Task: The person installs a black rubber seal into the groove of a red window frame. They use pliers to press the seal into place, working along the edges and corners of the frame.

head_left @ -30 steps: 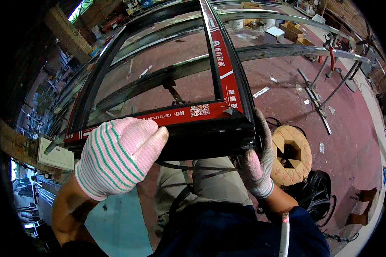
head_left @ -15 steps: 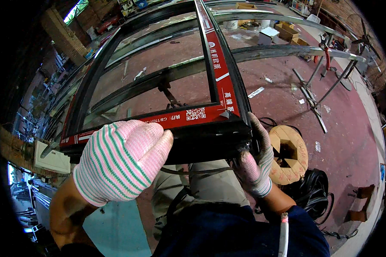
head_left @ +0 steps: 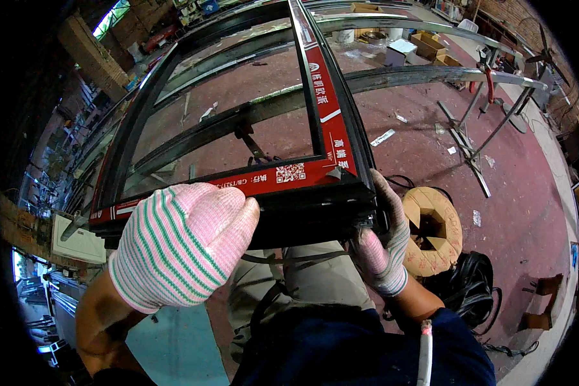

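Frame [head_left: 305, 209], black with red facing, lies before me over metal rails [head_left: 424, 74] in the head view. My gloved left hand [head_left: 183, 248] is at its near edge, fingers bent and bunched; I cannot tell what they pinch. My right hand [head_left: 385, 251] grips the near right corner, thumb and fingers curled around it. A dark strip [head_left: 296, 259] hangs just below the near edge. At right, a reel [head_left: 442, 248] sits beside a black bundle [head_left: 463, 286].

The head camera looks down and forward from above the wearer's legs [head_left: 325, 280], close over both hands [head_left: 181, 248]. Its round fisheye field spreads outward across the floor [head_left: 527, 167], bending straight edges.
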Demonstrator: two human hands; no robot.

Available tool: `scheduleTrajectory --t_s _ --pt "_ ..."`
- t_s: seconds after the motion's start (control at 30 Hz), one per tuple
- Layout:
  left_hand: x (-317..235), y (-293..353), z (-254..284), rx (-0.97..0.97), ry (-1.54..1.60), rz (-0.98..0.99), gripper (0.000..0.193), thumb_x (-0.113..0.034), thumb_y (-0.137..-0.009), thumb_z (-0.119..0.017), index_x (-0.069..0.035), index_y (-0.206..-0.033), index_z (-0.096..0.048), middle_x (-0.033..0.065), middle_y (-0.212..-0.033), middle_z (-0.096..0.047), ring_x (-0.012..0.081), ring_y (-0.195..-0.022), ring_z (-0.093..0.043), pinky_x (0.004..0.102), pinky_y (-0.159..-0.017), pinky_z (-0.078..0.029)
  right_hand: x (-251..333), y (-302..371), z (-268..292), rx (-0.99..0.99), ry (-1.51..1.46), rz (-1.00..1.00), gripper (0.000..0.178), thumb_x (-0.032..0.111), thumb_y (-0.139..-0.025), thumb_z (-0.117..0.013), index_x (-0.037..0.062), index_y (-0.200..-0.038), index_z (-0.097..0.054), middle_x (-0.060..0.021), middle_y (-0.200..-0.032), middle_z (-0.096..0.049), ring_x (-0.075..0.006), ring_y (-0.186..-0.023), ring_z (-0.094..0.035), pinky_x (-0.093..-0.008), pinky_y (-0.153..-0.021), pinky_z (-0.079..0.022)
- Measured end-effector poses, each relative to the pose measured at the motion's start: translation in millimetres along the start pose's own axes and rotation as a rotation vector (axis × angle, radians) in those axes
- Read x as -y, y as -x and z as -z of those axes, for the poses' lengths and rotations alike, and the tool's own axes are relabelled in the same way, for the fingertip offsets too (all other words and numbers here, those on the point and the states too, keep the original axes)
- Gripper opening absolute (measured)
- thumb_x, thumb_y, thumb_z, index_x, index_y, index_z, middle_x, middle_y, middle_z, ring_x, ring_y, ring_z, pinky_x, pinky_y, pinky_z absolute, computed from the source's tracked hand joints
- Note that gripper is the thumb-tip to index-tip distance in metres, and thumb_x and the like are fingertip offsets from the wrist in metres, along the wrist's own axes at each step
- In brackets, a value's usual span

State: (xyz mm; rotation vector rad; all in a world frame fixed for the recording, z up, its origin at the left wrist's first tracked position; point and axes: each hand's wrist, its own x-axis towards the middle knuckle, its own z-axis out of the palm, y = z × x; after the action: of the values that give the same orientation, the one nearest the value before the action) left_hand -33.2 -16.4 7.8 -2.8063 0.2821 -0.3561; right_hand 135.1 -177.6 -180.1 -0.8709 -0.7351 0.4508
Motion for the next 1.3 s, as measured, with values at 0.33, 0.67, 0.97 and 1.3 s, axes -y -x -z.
scheduleTrajectory --t_s 0.33,0.67,0.97,1.3 --pt "-0.2 2.1 -9.2 -0.089 0.02 0.046 0.029 -0.009 -0.073 -0.075 -0.003 -0.1 -0.066 0.0108 -0.089 -0.064 0.0307 -0.075 -0.065 0.0407 -0.065 -0.055 3.7 0.4 4.1 -0.007 -0.012 -0.039 0.084 0.028 -0.084 -0.077 -0.0023 -0.149 -0.034 -0.015 -0.149 -0.043 -0.0227 -0.134 -0.046 -0.0369 -0.112 -0.036" --pt "-29.3 7.8 21.8 0.054 0.037 0.259 0.019 -0.007 -0.071 -0.074 -0.005 -0.087 -0.065 0.0112 -0.08 -0.061 0.0316 -0.066 -0.063 0.0409 -0.056 -0.053 -21.2 38.0 2.2 0.154 0.036 -0.099 0.087 0.04 -0.089 -0.071 -0.0001 -0.152 -0.027 -0.017 -0.15 -0.04 -0.0279 -0.136 -0.043 -0.0413 -0.115 -0.033" --pt "-78.4 31.8 43.3 0.053 0.37 0.155 0.023 -0.014 -0.066 -0.079 -0.007 -0.084 -0.067 0.0083 -0.076 -0.062 0.0268 -0.055 -0.061 0.0377 -0.044 -0.049 7.6 45.6 -58.6 0.8 0.195 0.032 0.085 0.038 -0.083 -0.079 -0.0022 -0.145 -0.038 -0.0217 -0.136 -0.049 -0.0394 -0.125 -0.048 -0.047 -0.109 -0.037" --pt "-114.5 72.2 -47.9 0.149 0.725 0.811 0.065 -0.014 -0.075 -0.072 -0.005 -0.136 -0.053 0.0109 -0.085 -0.062 0.031 -0.074 -0.064 0.0385 -0.067 -0.055 -20.6 73.0 -55.2 0.909 0.265 -0.051 0.022 0.018 -0.082 -0.075 0.0076 -0.098 -0.062 -0.0135 -0.084 -0.063 -0.037 -0.081 -0.061 -0.0421 -0.076 -0.051"
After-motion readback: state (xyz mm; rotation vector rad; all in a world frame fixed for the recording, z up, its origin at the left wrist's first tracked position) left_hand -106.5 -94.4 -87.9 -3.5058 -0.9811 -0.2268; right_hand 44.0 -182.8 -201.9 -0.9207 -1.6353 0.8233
